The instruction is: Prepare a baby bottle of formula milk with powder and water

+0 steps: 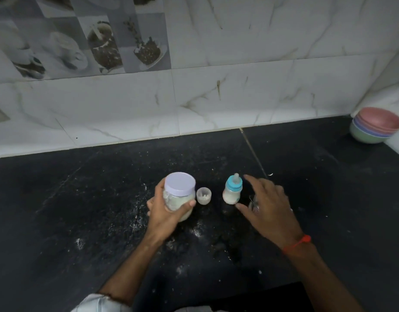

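Observation:
A clear powder jar (178,199) with a lilac lid stands on the black counter (81,210), and my left hand (164,212) grips its body from the left. A small baby bottle (232,190) with a blue collar and teat stands upright to the right, holding white milk. My right hand (270,206) hovers just right of the bottle with fingers spread, not touching it. A small translucent cap (203,195) sits between jar and bottle. Something clear, perhaps a glass (252,202), is mostly hidden under my right hand.
White powder is scattered over the counter around the jar and toward me. A stack of coloured bowls (376,126) sits in the far right corner. The tiled wall (194,97) runs along the back of the counter.

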Demonstrator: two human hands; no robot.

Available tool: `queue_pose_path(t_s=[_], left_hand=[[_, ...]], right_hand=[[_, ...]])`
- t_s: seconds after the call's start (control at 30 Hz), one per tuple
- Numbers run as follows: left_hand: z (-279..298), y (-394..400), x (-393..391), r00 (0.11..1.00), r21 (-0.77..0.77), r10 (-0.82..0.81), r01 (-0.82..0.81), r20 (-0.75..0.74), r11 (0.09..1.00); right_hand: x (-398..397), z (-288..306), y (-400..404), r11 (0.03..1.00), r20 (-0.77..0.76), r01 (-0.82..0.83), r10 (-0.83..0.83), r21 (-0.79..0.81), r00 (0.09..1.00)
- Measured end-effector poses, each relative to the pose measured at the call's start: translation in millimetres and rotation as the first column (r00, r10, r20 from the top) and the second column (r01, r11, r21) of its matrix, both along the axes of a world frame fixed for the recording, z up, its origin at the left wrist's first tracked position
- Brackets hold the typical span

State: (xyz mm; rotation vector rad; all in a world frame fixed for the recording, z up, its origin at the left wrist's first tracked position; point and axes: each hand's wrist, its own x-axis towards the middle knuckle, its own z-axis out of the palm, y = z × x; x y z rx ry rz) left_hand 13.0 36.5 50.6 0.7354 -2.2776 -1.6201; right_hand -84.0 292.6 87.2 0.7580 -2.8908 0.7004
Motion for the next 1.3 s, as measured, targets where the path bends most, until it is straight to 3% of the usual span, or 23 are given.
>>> queue_pose_path(t_s=[0.13,0.43,0.6,0.77,1.0,1.2,1.3], left_hand=[[-31,-21,-20,0.995,-0.068,0.096,-0.095,0.016,0.993],[-48,-25,-36,0.999,-0.119,0.037,-0.034,0.021,0.992],[-53,-25,-31,0.999,-0.116,0.041,-0.037,0.030,0.993],[-53,-23,-31,0.988,-0.247,0.101,-0.070,0.114,0.966],[-49,-20,-30,0.983,-0.277,0.119,-0.076,0.142,0.958],[-44,-24,-26,0.981,-0.233,0.047,-0.001,0.189,0.972],[-32,-25,-19,0.990,-0.306,0.025,0.020,0.142,0.952]], right_hand=[[-17,-24,41,0.963,0.166,0.191,-0.223,0.188,0.961],[-42,-41,42,0.975,0.316,0.138,-0.188,0.174,0.930],[-55,-43,29,0.979,0.307,0.166,-0.195,0.120,0.932],[-69,-41,15,0.981,0.319,0.173,-0.194,0.092,0.928],[-80,-40,6,0.983,0.308,0.167,-0.183,0.077,0.934],[-81,-38,9,0.972,0.346,0.159,-0.212,0.175,0.914],[-76,-24,7,0.974,0.221,0.177,-0.206,0.143,0.953]])
